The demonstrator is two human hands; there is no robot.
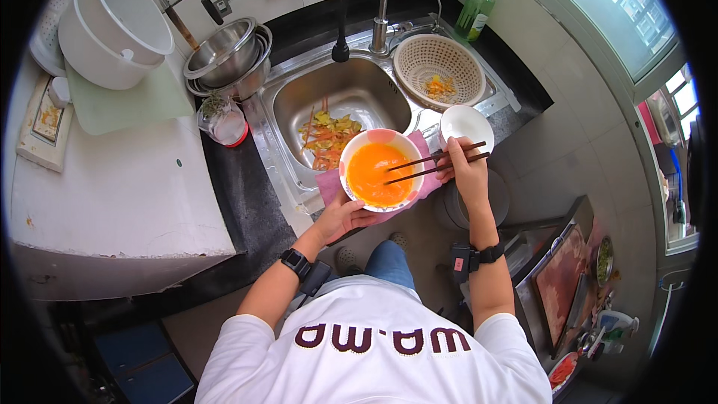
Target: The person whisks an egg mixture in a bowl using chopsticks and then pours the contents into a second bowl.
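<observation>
My left hand [343,217] grips the lower rim and side of a patterned white bowl [416,151], above the front edge of the sink. Beaten egg [373,171], bright orange, fills part of the bowl. In my right hand [463,168] is a pair of dark chopsticks [423,163], their tips dipped in the egg. A pink cloth [323,186] lies beneath the bowl. Just beyond my right hand sits a small white bowl [466,123]. Vegetable peelings [331,134] lie in the steel sink [359,76].
A beige plastic colander [415,62] with orange scraps stands right of the faucet [380,33]. Stacked steel bowls [224,56] and a glass jar [224,123] are left of the sink. A green soap bottle [475,11] stands at the back; a cutting board [558,286] lies at lower right.
</observation>
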